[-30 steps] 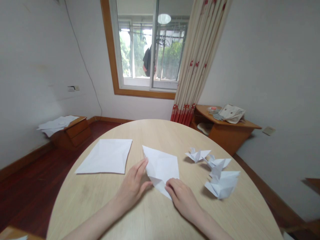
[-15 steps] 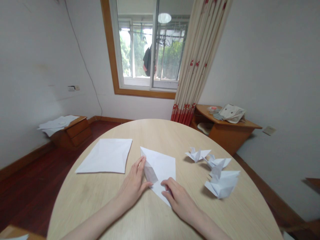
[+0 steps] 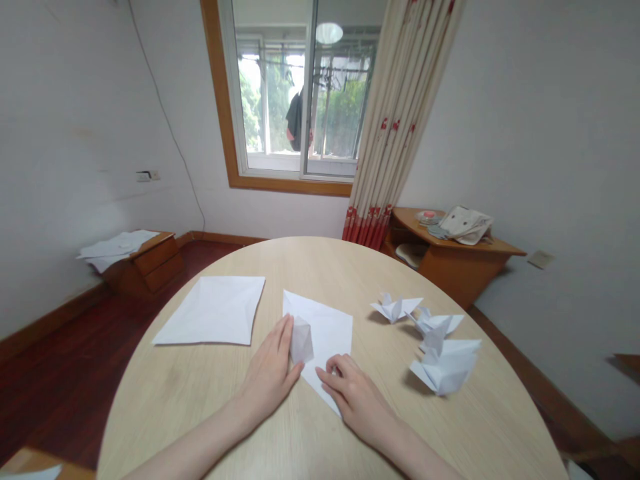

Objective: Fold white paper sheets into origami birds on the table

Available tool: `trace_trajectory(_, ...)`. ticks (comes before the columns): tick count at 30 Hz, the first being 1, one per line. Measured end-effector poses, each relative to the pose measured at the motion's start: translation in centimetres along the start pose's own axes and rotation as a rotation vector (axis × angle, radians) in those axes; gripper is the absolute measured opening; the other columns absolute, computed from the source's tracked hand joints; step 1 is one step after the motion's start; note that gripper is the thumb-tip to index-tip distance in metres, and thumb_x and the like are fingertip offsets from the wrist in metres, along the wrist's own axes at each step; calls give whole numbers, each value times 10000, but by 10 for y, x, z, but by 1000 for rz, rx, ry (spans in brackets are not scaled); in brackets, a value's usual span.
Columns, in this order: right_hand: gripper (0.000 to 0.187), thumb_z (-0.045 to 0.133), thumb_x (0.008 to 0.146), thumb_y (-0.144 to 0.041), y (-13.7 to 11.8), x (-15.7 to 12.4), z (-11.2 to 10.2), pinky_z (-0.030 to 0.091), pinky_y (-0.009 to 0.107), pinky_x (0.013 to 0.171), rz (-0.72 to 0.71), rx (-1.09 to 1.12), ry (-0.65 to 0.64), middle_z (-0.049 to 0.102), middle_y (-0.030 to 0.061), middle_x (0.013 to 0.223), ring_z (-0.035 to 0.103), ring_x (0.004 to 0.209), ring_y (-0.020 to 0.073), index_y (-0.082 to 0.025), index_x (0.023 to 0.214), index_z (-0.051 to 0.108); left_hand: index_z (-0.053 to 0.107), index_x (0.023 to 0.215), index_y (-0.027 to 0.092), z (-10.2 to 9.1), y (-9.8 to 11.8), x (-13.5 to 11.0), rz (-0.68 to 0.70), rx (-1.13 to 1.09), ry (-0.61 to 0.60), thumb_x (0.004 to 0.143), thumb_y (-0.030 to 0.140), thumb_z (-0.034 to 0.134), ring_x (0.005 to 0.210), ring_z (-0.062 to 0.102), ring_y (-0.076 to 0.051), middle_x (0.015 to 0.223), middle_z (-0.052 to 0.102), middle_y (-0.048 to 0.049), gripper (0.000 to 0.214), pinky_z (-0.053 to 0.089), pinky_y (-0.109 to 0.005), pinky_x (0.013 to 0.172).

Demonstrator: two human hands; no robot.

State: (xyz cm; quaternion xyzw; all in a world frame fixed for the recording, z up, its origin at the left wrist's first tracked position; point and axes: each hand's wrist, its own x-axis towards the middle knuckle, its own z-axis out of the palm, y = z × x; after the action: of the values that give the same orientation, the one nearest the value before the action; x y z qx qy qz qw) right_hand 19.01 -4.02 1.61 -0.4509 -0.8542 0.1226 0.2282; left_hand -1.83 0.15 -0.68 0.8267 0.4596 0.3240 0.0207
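Note:
A white sheet of paper (image 3: 327, 327), partly folded, lies between my hands near the middle of the round table. Along its left edge rests my left hand (image 3: 270, 363), fingers stretched out together and thumb apart. A small shaded flap (image 3: 302, 340) is turned over beside those fingertips. My right hand (image 3: 353, 390) is closed on the lower right part of the sheet, its fingers curled and the thumb close to the index finger. The underside of that grip is hidden. To the right stand several folded paper cranes (image 3: 447, 368).
A flat stack of white paper (image 3: 213, 310) lies left of my hands on the pale round table (image 3: 200, 407). Beyond the table are a low wooden cabinet (image 3: 155, 257) at left, a wooden desk (image 3: 460, 260) at right, and a curtain (image 3: 395, 127) by the window.
The flap at the sheet's left side has changed shape and its lower edge has folded differently. My left thumb has moved slightly up; my right fingers have shifted a little.

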Motion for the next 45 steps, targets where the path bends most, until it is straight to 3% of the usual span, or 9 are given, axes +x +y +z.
trace_trajectory(6, 299, 487, 909, -114, -2, 0, 1, 473, 426, 938, -56, -76, 21, 598, 115, 1181, 529, 1104, 246, -207, 1162, 615, 182, 1471, 124, 3, -1, 1, -24, 74, 38, 859, 269, 541, 1324, 400, -335, 1441, 397, -212, 725, 394, -517, 1040)
trace_trajectory(14, 389, 459, 910, -128, -3, 1, -2, 487, 421, 948, -47, -126, -46, 573, 133, 1259, 525, 1143, 251, -190, 1285, 544, 264, 1438, 129, 9, -5, 1, -104, 75, 46, 826, 378, 603, 1324, 383, -361, 1419, 421, -204, 743, 341, -549, 1060)
trace_trajectory(24, 416, 440, 900, -105, -4, 1, 0, 510, 421, 925, -51, -204, -93, 558, 141, 1288, 495, 1172, 270, -160, 1304, 522, 335, 1390, 102, 10, -6, 2, -155, 18, 19, 804, 366, 627, 1301, 408, -355, 1380, 457, -211, 706, 360, -538, 1054)
trace_trajectory(35, 422, 438, 883, -73, -8, 1, 1, 510, 391, 929, -53, -234, -93, 554, 121, 1288, 469, 1183, 262, -156, 1289, 513, 277, 1432, 157, 13, -16, -2, -95, 1, 26, 824, 381, 609, 1288, 425, -356, 1381, 453, -190, 728, 383, -552, 1033)
trace_trajectory(45, 396, 415, 902, -85, -10, 3, 0, 499, 418, 936, -55, -264, -102, 561, 160, 1282, 483, 1165, 281, -90, 1284, 518, 173, 1476, 187, -11, -15, 9, 77, 128, -50, 861, 306, 565, 1352, 352, -338, 1435, 422, -152, 739, 298, -550, 1096)
